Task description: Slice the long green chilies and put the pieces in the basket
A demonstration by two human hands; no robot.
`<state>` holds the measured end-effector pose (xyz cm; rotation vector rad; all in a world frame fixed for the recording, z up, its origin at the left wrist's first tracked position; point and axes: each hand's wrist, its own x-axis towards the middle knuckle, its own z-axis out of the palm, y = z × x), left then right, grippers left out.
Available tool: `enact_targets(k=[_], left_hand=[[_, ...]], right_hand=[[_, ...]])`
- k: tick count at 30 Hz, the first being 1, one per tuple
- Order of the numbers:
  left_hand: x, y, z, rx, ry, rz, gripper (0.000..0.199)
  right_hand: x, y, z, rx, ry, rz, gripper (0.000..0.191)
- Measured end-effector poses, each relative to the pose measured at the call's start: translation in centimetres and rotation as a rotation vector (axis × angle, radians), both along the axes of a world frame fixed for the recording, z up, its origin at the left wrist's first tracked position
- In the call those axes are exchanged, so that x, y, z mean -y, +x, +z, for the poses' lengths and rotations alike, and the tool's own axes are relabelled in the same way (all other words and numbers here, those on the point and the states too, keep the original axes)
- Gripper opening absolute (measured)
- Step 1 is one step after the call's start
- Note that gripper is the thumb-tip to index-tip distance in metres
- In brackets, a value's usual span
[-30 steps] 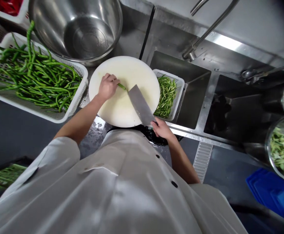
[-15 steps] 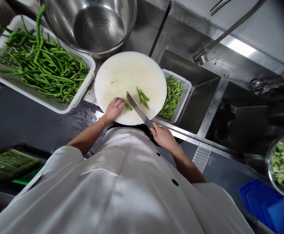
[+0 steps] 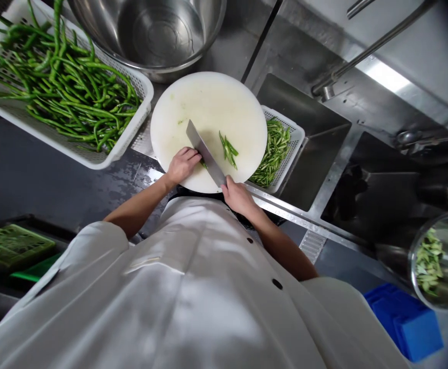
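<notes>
My right hand (image 3: 239,196) is closed round the handle of a cleaver (image 3: 207,155), whose blade lies across the round white cutting board (image 3: 208,97). Curled fingers of my left hand (image 3: 184,163) press a green bean on the board, right against the blade; most of that bean is hidden by hand and blade. Several cut green pieces (image 3: 228,149) lie to the right of the cleaver. Long whole green beans (image 3: 81,97) fill a white basket (image 3: 145,105) on the left. A smaller white basket (image 3: 295,148) on the right holds sliced green pieces (image 3: 273,151).
A large steel bowl (image 3: 158,36) stands behind the board. Sinks (image 3: 316,164) with faucets (image 3: 378,46) are at the right. Farther right are a steel bowl with pale green pieces (image 3: 429,261) and a blue container (image 3: 412,323).
The cleaver has moved left, from beside the cut pieces to against my left fingers, and now covers part of the bean. The whole view has shifted slightly.
</notes>
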<state>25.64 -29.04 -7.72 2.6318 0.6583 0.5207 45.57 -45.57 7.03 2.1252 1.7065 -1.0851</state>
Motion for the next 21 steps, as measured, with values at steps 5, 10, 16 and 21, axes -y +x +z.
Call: enact_targets(k=[5,10,16,21], left_hand=[[0.0,0.1,-0.2,0.019,0.055,0.031,0.036],[0.1,0.1,-0.4,0.021,0.057,0.032,0.033],[-0.1,0.2,-0.3,0.040,0.046,0.007,0.031],[-0.2,-0.2,1.0,0.144,0.024,0.082,0.026]], right_hand=[[0.3,0.8,0.8,0.002,0.007,0.002,0.039],[1.9,3.4,4.2,-0.036,-0.019,0.033,0.026],[-1.3,0.8,0.0,-0.155,-0.002,-0.104,0.031],[-1.3,0.3,-2.1,-0.122,0.089,-0.111,0.040]])
